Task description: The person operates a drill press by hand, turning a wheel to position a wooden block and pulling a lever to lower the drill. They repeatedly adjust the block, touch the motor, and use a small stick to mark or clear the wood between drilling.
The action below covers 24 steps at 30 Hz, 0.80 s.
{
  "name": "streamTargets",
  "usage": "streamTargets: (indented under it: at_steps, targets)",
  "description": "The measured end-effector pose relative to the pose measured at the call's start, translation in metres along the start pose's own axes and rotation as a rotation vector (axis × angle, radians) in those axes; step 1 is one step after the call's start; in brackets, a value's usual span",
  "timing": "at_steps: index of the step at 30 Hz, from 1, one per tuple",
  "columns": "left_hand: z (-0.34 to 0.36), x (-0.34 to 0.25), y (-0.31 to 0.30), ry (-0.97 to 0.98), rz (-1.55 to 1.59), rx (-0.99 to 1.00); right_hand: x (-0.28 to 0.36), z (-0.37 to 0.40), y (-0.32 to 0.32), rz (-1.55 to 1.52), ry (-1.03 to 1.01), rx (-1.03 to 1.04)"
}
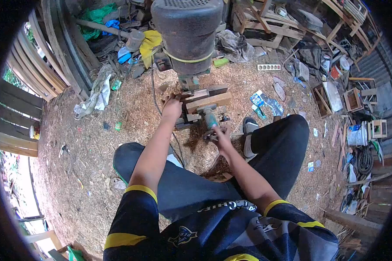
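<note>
A large dark motor housing (pixel 185 35) with a yellow band stands upright in front of me, its green lower head (pixel 189 82) over a vise. Two wooden pieces lie across the vise: a front wooden block (pixel 210 102) and a shorter pale wood piece (pixel 200 93) behind it. My left hand (pixel 173 108) is closed at the left end of the wood; what its fingers grip is hidden. Nearer to me, my right hand (pixel 222 135) is closed on a dark handwheel (pixel 210 134) at the end of the vise's green screw housing (pixel 211 119).
A cable (pixel 153 87) runs down left of the machine over ground strewn with wood shavings. To the right lie a blue plastic wrapper (pixel 263 104) and a white power strip (pixel 268 67). Wooden frames (pixel 270 26), a white bucket (pixel 357 134) and scrap line the right side.
</note>
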<state>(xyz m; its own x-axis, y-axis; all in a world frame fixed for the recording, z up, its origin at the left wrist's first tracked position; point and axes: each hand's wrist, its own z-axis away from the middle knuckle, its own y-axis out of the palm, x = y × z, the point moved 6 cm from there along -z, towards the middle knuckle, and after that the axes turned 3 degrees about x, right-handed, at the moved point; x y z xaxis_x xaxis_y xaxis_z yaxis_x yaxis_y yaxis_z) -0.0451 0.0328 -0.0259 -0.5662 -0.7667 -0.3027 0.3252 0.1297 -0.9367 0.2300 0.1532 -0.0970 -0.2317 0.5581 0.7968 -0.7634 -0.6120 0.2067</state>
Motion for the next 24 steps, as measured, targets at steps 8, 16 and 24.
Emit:
streamTargets:
  at_steps: [8, 16, 24]
  targets:
    - [0.012, -0.023, -0.011, -0.116, 0.067, 0.130, -0.010, -0.028, -0.007, 0.232, -0.070, -0.040]
    - [0.064, -0.056, 0.057, -0.275, 0.383, -0.366, 0.039, 0.010, 0.003, 0.267, 0.012, -0.003]
    - [0.117, -0.130, 0.084, -0.796, 1.586, 0.507, -0.015, -0.058, -0.014, -0.130, 0.358, 0.330]
